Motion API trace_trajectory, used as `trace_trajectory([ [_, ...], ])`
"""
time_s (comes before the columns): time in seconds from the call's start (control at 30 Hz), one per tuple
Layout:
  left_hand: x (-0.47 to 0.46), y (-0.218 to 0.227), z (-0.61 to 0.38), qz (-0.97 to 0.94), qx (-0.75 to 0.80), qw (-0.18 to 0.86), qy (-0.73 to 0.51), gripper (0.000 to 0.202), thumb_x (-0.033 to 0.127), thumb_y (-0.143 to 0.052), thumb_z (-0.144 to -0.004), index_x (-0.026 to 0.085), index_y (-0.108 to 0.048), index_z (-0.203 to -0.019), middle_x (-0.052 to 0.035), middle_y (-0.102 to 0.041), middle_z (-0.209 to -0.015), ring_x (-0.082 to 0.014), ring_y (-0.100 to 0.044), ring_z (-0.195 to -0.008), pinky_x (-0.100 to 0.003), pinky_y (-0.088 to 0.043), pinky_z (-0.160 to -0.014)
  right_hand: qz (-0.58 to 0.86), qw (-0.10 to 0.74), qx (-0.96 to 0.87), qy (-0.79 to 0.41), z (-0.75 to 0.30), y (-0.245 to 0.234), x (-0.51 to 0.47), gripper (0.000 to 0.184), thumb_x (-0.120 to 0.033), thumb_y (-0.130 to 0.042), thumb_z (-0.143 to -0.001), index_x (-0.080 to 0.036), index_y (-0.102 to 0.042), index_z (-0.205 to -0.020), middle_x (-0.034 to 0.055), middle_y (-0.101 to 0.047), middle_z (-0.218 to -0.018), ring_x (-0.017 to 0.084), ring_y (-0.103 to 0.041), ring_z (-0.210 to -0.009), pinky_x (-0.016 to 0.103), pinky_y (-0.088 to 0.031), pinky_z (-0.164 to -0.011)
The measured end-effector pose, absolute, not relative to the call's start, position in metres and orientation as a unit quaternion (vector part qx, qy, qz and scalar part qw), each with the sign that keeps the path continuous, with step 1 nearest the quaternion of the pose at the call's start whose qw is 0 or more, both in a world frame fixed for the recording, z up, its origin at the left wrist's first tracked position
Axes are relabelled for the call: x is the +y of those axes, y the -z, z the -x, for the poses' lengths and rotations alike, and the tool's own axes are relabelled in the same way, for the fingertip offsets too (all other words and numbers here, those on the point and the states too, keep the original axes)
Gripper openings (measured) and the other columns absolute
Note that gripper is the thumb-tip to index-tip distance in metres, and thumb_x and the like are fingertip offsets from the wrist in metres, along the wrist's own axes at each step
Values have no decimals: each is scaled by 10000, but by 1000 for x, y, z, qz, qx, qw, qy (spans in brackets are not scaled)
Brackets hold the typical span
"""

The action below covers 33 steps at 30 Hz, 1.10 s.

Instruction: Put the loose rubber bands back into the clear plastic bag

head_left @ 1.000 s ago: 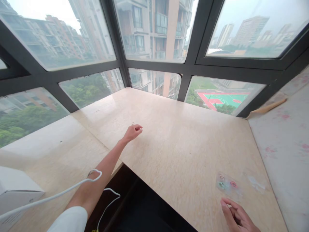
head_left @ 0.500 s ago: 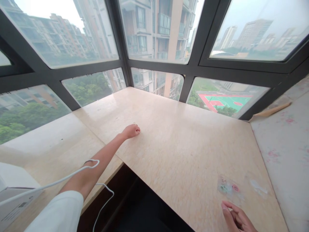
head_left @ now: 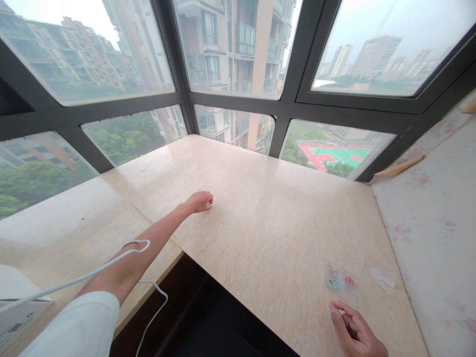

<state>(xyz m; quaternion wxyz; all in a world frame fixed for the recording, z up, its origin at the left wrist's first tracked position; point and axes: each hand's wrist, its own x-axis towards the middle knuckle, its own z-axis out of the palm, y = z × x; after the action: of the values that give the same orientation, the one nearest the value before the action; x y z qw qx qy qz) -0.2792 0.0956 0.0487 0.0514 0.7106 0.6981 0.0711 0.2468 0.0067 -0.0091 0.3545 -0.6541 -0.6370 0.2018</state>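
Note:
My left hand (head_left: 200, 202) rests far out on the marble-patterned tabletop (head_left: 275, 228), its fingers closed. A small pale bit shows at the top of that hand, too small to name, and what the fingers hold is hidden. My right hand (head_left: 355, 329) is at the lower right, fingers curled and the thumb tip against the index finger, with nothing visible in it. Just beyond it lies a clear plastic case (head_left: 344, 285) with small pink, green and beige ring-like bands inside. Beside this case is a clear piece of plastic (head_left: 381, 277) with a white patch.
A white cable (head_left: 92, 272) crosses over my left forearm, and a white box (head_left: 22, 307) stands at the left edge. A dark gap (head_left: 208, 312) opens under the table's front edge. Windows (head_left: 230, 49) line the back, and a flower-patterned wall (head_left: 439, 233) borders the right.
The whole view has shifted slightly, moving things a little left in the picture. My right hand shows more fully, its fingers still curled. My left hand keeps its place on the tabletop, still closed.

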Motion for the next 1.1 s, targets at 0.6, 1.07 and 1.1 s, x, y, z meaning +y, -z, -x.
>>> trace_trajectory([
  [0.6,104,-87,66,-777,500,188,-333,75,188,-516,-776,178,-590,-769,-13,-618,-718,-122,-517,-635,-258,-425,-638,592,397,-661,-234,-237,0,7,323,-453,-522,-862,-165,-663,-827,-54,-410,-492,115,-411,-447,206,-374,-450],
  [1.07,106,-66,-82,-837,381,224,-324,61,188,-566,-786,195,-624,-802,-34,-641,-817,-139,-563,-691,-266,-451,-664,570,415,-658,-265,-234,-7,7,258,-361,-505,-890,-160,-661,-843,-64,-398,-487,102,-404,-439,199,-344,-461],
  [1.1,107,-64,-87,-842,378,218,-317,66,191,-567,-787,196,-630,-809,-38,-642,-833,-144,-572,-704,-269,-455,-672,570,417,-657,-265,-234,-7,7,258,-357,-503,-890,-161,-663,-837,-64,-400,-482,101,-404,-434,198,-343,-458],
])
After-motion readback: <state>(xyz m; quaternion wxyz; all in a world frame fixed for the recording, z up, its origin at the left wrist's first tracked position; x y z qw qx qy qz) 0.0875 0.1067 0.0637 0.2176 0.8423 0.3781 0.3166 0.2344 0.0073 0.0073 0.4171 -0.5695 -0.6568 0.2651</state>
